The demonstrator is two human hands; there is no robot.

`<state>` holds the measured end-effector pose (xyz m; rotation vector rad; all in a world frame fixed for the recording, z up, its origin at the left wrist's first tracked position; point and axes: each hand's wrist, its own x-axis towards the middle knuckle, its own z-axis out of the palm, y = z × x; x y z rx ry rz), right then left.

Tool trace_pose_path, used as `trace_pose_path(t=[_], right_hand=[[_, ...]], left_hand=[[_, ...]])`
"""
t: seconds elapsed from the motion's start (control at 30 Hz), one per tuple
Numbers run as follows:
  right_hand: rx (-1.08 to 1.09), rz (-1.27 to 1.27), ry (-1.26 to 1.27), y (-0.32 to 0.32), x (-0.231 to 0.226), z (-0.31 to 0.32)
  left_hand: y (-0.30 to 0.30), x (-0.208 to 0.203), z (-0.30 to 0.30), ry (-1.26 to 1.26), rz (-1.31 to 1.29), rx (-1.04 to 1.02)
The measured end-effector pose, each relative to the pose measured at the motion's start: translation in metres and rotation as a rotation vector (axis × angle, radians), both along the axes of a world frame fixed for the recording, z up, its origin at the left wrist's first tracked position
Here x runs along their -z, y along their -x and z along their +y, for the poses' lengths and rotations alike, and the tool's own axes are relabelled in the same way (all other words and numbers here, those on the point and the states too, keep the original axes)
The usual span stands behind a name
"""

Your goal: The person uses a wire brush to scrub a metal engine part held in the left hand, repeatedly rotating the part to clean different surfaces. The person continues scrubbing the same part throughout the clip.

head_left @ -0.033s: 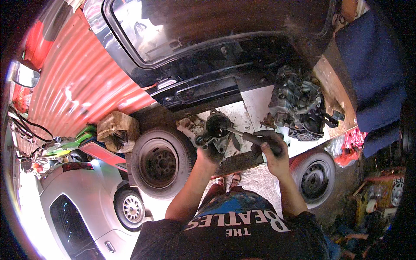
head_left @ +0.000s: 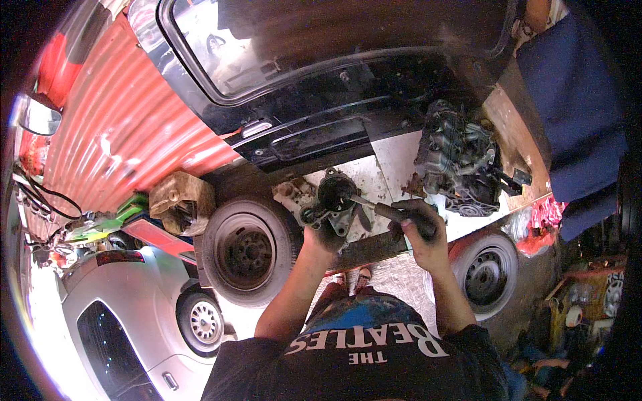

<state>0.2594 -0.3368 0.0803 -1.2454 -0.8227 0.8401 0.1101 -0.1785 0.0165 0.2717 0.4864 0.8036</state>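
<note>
Gripping a dark round-bodied metal part (head_left: 336,199) from below, left hand (head_left: 323,235), fingers clamped on its lower edge, part held upright over the near edge of the tabletop (head_left: 388,164). Right hand (head_left: 422,235) closed around the black handle of a screwdriver (head_left: 394,212), shaft slanting up-left, tip resting in or at the round opening of the part; exact contact point too small to tell. Just right of the part, on the same pale tabletop, a larger grey engine assembly (head_left: 460,164), well clear of both hands. Left of the part, leaning by the tabletop, a tyre on a steel wheel (head_left: 247,250); beside it, up-left, a brownish block-shaped casting (head_left: 180,200). Right and lower, a second wheel (head_left: 487,275) with a red rim edge. Above the tabletop, the black rear of a car (head_left: 294,134) with window. Far left, red corrugated sheet (head_left: 114,134); lower left, a silver car (head_left: 114,327). Upper right, dark blue cloth (head_left: 575,113).
</note>
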Motion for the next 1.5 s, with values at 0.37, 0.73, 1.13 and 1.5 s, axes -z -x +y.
trace_pose_path(t=[0.37,0.73,1.13,1.5], right_hand=[[-0.274,-0.847,-0.145,-0.017,-0.045,0.031],[-0.269,-1.18,-0.239,-0.014,-0.054,0.044],[-0.181,-1.406,-0.158,-0.014,-0.047,0.044],[-0.21,-1.514,-0.259,-0.014,-0.055,0.051]], left_hand=[[0.017,-0.001,0.004,-0.035,-0.331,0.204],[0.021,-0.021,0.002,-0.01,-0.146,0.101],[0.025,-0.011,0.014,-0.171,-0.178,0.107],[0.025,-0.003,0.079,-0.458,0.107,0.159]])
